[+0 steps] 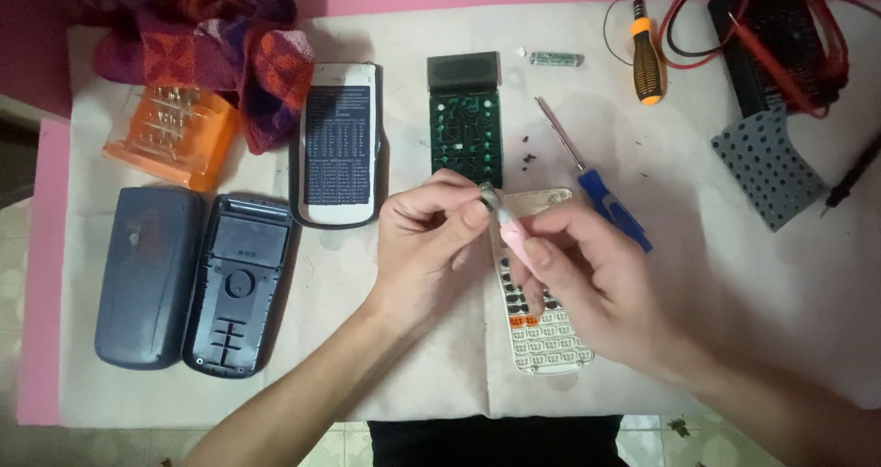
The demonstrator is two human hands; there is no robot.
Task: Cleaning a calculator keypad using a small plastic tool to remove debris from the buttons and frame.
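Hands working above white keypad front (541, 325). Left hand (427, 247) pinching small silvery part (486, 192) between closed thumb and forefinger; right hand (587, 288) gripping pink-handled tool (510, 231), fingers curled tight, tip touching part. Green circuit board (466, 137) lying beyond keypad, blue screwdriver (613, 205) just beside its right. Judging step: cleaning or prying part; next move needing steady, light pressure.

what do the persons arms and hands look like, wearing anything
Both forearms come in bare from the bottom edge, with no sleeves showing. The left hand and the right hand wear no gloves, and no ring, watch or bracelet is visible on either. The fingernails are short and plain. No marks or bandages show.
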